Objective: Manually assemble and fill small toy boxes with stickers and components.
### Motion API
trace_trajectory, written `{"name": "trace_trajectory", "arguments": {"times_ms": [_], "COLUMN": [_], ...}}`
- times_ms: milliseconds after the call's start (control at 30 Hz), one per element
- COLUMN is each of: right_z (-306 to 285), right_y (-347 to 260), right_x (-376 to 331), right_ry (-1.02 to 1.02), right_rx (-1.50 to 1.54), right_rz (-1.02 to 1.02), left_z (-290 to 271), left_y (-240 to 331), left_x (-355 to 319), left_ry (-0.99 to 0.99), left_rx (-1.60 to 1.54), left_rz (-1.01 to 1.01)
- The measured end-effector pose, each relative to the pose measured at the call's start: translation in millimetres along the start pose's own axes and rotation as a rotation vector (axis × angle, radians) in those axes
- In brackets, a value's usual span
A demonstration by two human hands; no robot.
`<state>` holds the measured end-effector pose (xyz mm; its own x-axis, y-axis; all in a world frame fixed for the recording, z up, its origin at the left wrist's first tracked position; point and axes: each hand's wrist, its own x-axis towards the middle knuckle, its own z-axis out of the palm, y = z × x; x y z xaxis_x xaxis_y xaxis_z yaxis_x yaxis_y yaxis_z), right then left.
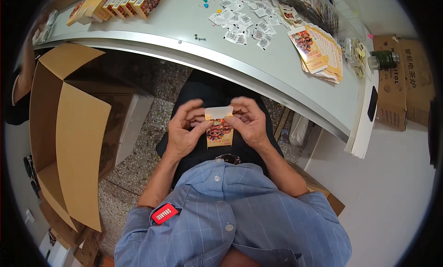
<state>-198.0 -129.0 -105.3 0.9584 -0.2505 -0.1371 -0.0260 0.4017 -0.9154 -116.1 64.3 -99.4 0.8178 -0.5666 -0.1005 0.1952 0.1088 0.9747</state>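
Observation:
Over my lap, both hands hold a small yellow carton (219, 131) printed with a cartoon picture; its pale top flap stands up. My left hand (186, 127) grips the carton's left side, thumb and fingers curled near the flap. My right hand (247, 120) grips the right side, fingertips at the flap's upper edge. The carton's lower edge is near my belt buckle (227, 158).
A grey table (184, 31) curves ahead with a pile of small white sachets (243, 17), a stack of flat printed cartons (318, 50) at right and filled yellow cartons (124, 1) at far left. A large open cardboard box (69, 128) stands on the floor at left.

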Motion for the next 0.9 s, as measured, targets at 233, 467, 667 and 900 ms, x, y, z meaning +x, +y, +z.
{"name": "trace_trajectory", "arguments": {"times_ms": [233,467,667,900], "right_z": [-18.9,-6.8,-6.7,-17.2], "right_y": [-9.4,-30.0,-35.3,-26.5], "right_x": [7.7,3.7,8.7,3.7], "right_ry": [-0.208,-0.195,-0.199,-0.220], "right_rx": [-0.245,-0.302,-0.185,-0.250], "right_rz": [-0.095,0.044,0.160,0.103], "left_z": [-9.4,-3.5,-7.7,-11.2], "left_y": [14.9,27.4,32.6,37.4], "left_x": [7.3,5.5,13.3,11.2], "left_ry": [-0.125,-0.050,-0.134,-0.233], "left_rx": [0.205,0.072,0.081,0.190], "left_rz": [0.059,-0.159,-0.175,-0.228]}}
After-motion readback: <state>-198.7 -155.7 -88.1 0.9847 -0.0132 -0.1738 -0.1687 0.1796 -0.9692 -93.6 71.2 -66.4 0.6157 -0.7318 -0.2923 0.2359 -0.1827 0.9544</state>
